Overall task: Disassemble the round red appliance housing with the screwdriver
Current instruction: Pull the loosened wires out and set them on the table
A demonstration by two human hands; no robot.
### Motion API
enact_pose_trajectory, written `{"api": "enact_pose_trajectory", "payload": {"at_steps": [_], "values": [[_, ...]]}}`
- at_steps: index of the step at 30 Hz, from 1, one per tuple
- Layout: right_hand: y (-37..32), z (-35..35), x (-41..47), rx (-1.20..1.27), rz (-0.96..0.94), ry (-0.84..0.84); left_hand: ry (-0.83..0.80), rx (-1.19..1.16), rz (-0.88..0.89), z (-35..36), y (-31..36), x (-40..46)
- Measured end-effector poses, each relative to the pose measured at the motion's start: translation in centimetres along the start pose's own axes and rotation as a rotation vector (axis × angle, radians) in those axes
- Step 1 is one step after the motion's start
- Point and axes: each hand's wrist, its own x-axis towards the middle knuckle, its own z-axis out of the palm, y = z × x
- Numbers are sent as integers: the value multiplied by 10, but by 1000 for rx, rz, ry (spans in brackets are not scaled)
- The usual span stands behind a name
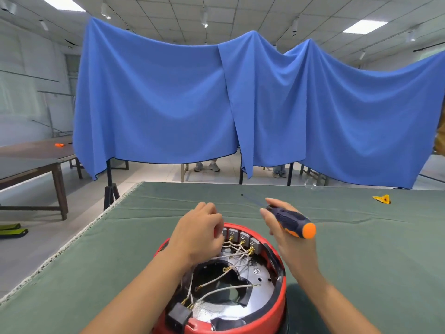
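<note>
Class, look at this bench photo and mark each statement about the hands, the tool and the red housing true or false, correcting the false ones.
1. The right hand holds the screwdriver. True.
2. The screwdriver tip is seated in a screw inside the red housing. False: the tool is lifted above the table, shaft pointing away.
3. The left hand reaches into the housing at its far rim. True.
4. The housing is closed by a lid. False: it is open, white wires showing.
5. A yellow object lies on the green table cover. True.
</note>
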Motion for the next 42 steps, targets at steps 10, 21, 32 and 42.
{"api": "enact_pose_trajectory", "payload": {"at_steps": [10, 21, 32, 42], "values": [[10, 2, -4, -23, 85, -182, -115, -12, 58, 0, 6, 0], [16, 1, -6, 22, 55, -140, -122, 99, 89, 6, 9, 2], [14, -1, -8, 7, 48, -121, 177, -54, 53, -4, 17, -2], [1, -12, 5, 198, 437, 110, 241, -43, 269, -15, 31, 36]]}}
